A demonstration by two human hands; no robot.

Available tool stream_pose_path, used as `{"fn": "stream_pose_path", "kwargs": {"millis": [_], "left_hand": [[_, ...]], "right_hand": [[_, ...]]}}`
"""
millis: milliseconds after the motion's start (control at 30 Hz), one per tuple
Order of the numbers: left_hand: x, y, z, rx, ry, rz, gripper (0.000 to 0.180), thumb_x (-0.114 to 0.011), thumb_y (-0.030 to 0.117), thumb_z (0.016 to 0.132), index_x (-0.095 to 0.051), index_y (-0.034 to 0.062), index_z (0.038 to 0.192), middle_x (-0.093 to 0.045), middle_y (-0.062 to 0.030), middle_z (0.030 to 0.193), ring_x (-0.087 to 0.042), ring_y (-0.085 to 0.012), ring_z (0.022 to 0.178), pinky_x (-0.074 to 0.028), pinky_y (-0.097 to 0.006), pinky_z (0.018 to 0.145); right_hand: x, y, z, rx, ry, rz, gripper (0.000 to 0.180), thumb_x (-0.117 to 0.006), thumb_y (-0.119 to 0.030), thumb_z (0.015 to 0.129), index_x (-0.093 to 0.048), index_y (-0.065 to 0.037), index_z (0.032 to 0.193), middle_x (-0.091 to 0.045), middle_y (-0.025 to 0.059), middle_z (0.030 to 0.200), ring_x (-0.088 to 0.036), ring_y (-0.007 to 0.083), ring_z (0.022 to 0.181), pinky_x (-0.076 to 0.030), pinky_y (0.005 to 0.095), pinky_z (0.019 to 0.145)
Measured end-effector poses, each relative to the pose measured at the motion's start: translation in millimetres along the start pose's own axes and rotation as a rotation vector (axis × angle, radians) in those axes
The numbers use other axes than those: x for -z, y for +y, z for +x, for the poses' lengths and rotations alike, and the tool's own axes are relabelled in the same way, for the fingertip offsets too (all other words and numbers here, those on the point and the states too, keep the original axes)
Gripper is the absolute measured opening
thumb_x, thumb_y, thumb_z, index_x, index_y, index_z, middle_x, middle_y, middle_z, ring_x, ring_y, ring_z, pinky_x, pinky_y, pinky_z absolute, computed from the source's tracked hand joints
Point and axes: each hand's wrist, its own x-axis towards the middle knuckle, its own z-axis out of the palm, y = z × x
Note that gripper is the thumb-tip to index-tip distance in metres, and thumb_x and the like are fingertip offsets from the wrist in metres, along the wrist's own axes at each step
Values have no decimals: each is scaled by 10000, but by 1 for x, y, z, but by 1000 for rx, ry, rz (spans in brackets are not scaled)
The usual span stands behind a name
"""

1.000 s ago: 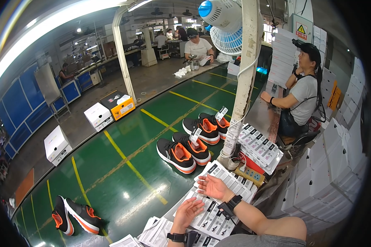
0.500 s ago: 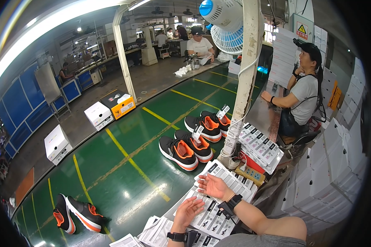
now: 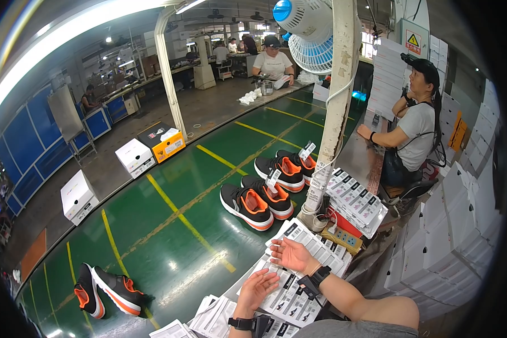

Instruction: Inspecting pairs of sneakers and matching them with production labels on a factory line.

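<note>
My left hand (image 3: 258, 288) hovers over or rests on printed label sheets (image 3: 301, 301), palm turned up with its fingers loosely spread. Just to its right, my right hand (image 3: 292, 254) is also open and palm up, holding nothing. Whether either hand touches the paper I cannot tell. Beyond the hands, a pair of black shoes with orange linings (image 3: 248, 207) stands on the green belt (image 3: 174, 256), a white tag on it. Behind that is a second tagged pair (image 3: 281, 172). Another black and orange pair (image 3: 115, 293) sits at the near left.
A white post (image 3: 335, 112) with a fan (image 3: 310, 48) and a power strip (image 3: 346, 241) rises beside the belt. White shoe boxes (image 3: 79, 196) and an orange-fronted box (image 3: 169, 149) line the far edge. A co-worker (image 3: 417, 124) sits at right near stacked boxes (image 3: 445, 242).
The belt has carried the shoes and yellow lines slightly to the right. The far co-worker's head and arms have shifted. My hands have stayed in place.
</note>
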Motion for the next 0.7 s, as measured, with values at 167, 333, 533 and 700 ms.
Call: {"fn": "stream_pose_path", "kwargs": {"millis": [167,333,533,700], "left_hand": [[-1,-1,-1,4,1,-10,326,-484,153,908,-486,-34,1175,-573,-251,1124,-556,-376,1086,-443,-479,945],[-2,-1,-3,-6,-3,4,324,-480,153,912,-484,-34,1177,-575,-249,1122,-559,-374,1082,-444,-480,944],[-1,-2,-3,-2,3,-9,327,-487,139,906,-478,-40,1180,-575,-250,1118,-563,-375,1075,-450,-480,940],[-2,-1,-4,-6,1,-14,331,-502,134,899,-477,-41,1178,-575,-249,1117,-564,-375,1074,-450,-482,941]], "right_hand": [[0,0,-1,-5,-5,7,368,-399,-305,974,-476,-15,1187,-570,152,1127,-548,275,1056,-402,463,974],[0,1,-2,-1,16,3,393,-396,-318,970,-457,-13,1210,-565,156,1121,-550,279,1046,-403,468,967],[-2,1,-3,-8,-5,12,374,-395,-307,975,-472,-5,1182,-556,153,1128,-538,276,1071,-392,469,986],[-4,1,-3,-10,-10,11,375,-395,-307,975,-474,-5,1181,-558,151,1127,-539,274,1070,-391,470,989]]}}
